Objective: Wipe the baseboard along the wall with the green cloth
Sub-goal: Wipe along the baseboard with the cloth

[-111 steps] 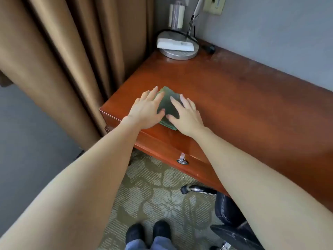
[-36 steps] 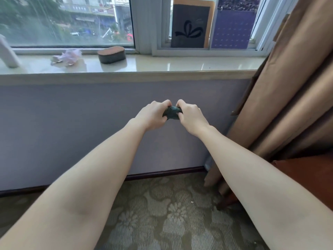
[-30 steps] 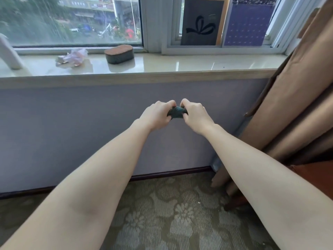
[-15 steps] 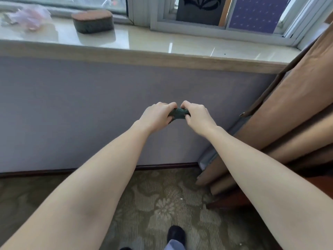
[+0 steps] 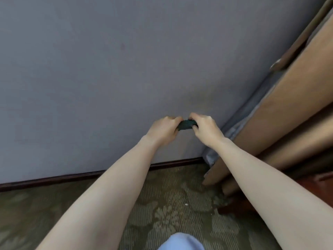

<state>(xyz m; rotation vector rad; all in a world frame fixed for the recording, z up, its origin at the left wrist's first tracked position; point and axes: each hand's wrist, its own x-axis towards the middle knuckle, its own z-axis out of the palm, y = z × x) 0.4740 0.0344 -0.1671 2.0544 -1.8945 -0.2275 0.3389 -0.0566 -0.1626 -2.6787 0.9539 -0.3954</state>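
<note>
The green cloth (image 5: pixel 185 124) is bunched into a small dark wad, held in the air in front of the grey wall. My left hand (image 5: pixel 162 130) grips its left end and my right hand (image 5: pixel 205 130) grips its right end, fingers curled round it. Most of the cloth is hidden inside both fists. The dark brown baseboard (image 5: pixel 54 179) runs along the foot of the wall, well below my hands, from the left edge to the corner by the curtain.
A tan curtain (image 5: pixel 281 114) hangs at the right down to the floor, covering the corner. A reddish wooden desk leg (image 5: pixel 234 206) stands on the patterned green carpet (image 5: pixel 171 204) at lower right. My knee in light blue cloth (image 5: pixel 180 242) shows at the bottom.
My view has tilted down and closer to the wall; the window sill has left the frame. Both hands still hold the wadded cloth, now lower toward the baseboard.
</note>
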